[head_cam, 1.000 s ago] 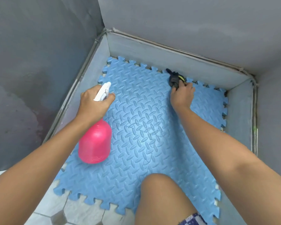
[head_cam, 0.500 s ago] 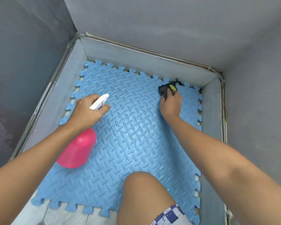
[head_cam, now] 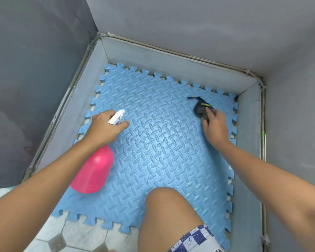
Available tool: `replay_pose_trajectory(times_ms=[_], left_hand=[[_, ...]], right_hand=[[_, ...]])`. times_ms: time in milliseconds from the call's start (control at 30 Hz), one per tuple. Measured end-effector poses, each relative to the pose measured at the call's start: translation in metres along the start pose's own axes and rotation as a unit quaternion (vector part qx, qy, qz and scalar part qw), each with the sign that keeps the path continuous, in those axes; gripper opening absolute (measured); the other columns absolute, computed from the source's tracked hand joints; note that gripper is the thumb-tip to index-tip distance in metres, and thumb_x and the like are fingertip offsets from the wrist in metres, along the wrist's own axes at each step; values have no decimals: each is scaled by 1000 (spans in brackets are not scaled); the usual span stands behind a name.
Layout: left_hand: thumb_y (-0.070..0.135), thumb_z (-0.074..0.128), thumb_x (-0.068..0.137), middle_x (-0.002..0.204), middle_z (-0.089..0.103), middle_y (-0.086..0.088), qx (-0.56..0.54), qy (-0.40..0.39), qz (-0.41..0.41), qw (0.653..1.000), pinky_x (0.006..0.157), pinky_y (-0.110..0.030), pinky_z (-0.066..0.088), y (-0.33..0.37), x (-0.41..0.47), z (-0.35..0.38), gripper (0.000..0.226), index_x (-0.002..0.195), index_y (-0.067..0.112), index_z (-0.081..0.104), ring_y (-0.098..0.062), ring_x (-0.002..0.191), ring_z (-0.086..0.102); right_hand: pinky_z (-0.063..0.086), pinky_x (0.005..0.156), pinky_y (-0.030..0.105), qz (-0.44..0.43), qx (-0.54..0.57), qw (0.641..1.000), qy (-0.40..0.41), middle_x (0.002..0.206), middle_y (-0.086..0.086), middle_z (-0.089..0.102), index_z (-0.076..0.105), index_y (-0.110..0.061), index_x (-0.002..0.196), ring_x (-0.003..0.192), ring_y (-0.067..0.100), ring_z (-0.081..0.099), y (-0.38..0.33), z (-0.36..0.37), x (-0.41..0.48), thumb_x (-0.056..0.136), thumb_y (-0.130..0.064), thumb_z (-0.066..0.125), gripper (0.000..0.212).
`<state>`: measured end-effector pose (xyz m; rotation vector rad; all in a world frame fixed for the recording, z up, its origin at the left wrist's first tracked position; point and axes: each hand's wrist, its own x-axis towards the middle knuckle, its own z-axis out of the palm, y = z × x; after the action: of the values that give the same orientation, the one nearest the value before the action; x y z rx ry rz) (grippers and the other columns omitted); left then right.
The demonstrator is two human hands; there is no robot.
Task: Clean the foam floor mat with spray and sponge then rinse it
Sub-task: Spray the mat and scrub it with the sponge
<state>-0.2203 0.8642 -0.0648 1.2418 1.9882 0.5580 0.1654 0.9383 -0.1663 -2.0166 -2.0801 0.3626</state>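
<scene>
Head view. Grey painted wall (head_cam: 35, 79) at far left. Next, left hand (head_cam: 105, 127) wrapped round white trigger head of pink plastic spray bottle (head_cam: 95, 173); bottle tilted, nozzle pointing over mat. Blue square foam floor mat (head_cam: 162, 142) lies flat in walled corner: raised oval tread pattern, jigsaw-tooth edges, thin dark scribble lines across middle, wet-looking sheen at centre. Near-left teeth overlap pale hexagon-tiled floor (head_cam: 80, 231). Bare knee (head_cam: 167, 206) over mat's near edge. Further right, right hand (head_cam: 215, 128) curled onto dark sponge with yellow-green strip (head_cam: 200, 110), on mat near far right corner.
</scene>
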Motion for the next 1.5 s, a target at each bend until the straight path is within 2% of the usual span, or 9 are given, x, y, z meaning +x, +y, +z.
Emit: replay_pose_trajectory(times_ms=[100, 400, 667, 767, 867, 967, 1233, 1367, 1500], left_hand=[[32, 81, 83, 71, 54, -10, 1, 0, -32, 999, 43, -40, 60, -15, -11, -2, 36, 83, 2, 61, -25, 62, 58], [55, 71, 70, 57, 64, -16, 21, 76, -121, 990, 58, -48, 60, -75, -50, -34, 51, 69, 4, 68, -33, 53, 67], [42, 75, 73, 76, 67, -4, -25, 105, -96, 989, 67, -52, 64, -103, -68, -61, 30, 95, 23, 70, -32, 75, 69], [28, 72, 79, 79, 67, -11, -42, 129, -83, 987, 61, -51, 64, -107, -74, -61, 16, 92, 19, 69, -36, 72, 69], [25, 72, 82, 77, 66, -18, -44, 146, -72, 986, 59, -52, 63, -112, -74, -61, 14, 88, 13, 68, -36, 64, 68], [26, 72, 81, 77, 65, -19, -39, 153, -55, 986, 58, -52, 63, -116, -75, -62, 20, 87, 8, 66, -40, 66, 69], [17, 74, 85, 75, 63, -18, -78, 145, -46, 985, 52, -46, 63, -118, -77, -63, 13, 85, 8, 65, -39, 66, 67], [16, 74, 88, 74, 58, -13, -105, 115, -38, 987, 49, -43, 63, -113, -90, -70, 11, 84, 12, 65, -21, 61, 57], [21, 74, 85, 80, 65, -19, -77, 108, -19, 991, 46, -44, 61, -119, -102, -73, 14, 87, 8, 70, -26, 60, 62]], right_hand=[[44, 103, 49, 104, -6, 995, -4, 135, 24, 45, 50, -6, 143, 124, 42, 45, 28, -13, 38, 100, -33, 52, 51], [44, 104, 50, 46, 3, 998, -32, 140, 21, 39, 47, -8, 143, 130, 39, 37, -82, 22, 84, 100, -39, 50, 53], [51, 88, 46, -140, 32, 989, -28, 126, 18, 51, 56, -9, 135, 115, 35, 46, -232, 80, 32, 95, -33, 55, 47], [51, 85, 45, -340, 37, 937, -71, 120, 14, 54, 59, -11, 132, 106, 32, 49, -266, 95, -17, 93, -33, 56, 44], [46, 87, 37, -573, 23, 806, -146, 120, 10, 55, 59, -14, 133, 102, 26, 49, -265, 99, -40, 95, -36, 54, 44], [46, 89, 36, -661, -17, 729, -176, 128, 11, 55, 57, -15, 138, 104, 26, 52, -247, 92, -14, 97, -38, 50, 48], [38, 109, 46, -207, -10, 976, -61, 137, 22, 46, 54, -9, 136, 127, 42, 42, -245, 75, 157, 97, -33, 52, 46], [36, 109, 49, -68, 0, 997, -47, 144, 20, 38, 50, -7, 135, 133, 41, 35, -281, 94, 159, 98, -34, 48, 46], [46, 97, 52, -250, 7, 965, -79, 137, 18, 46, 55, -14, 135, 121, 41, 43, -321, 104, 102, 94, -33, 49, 45]])
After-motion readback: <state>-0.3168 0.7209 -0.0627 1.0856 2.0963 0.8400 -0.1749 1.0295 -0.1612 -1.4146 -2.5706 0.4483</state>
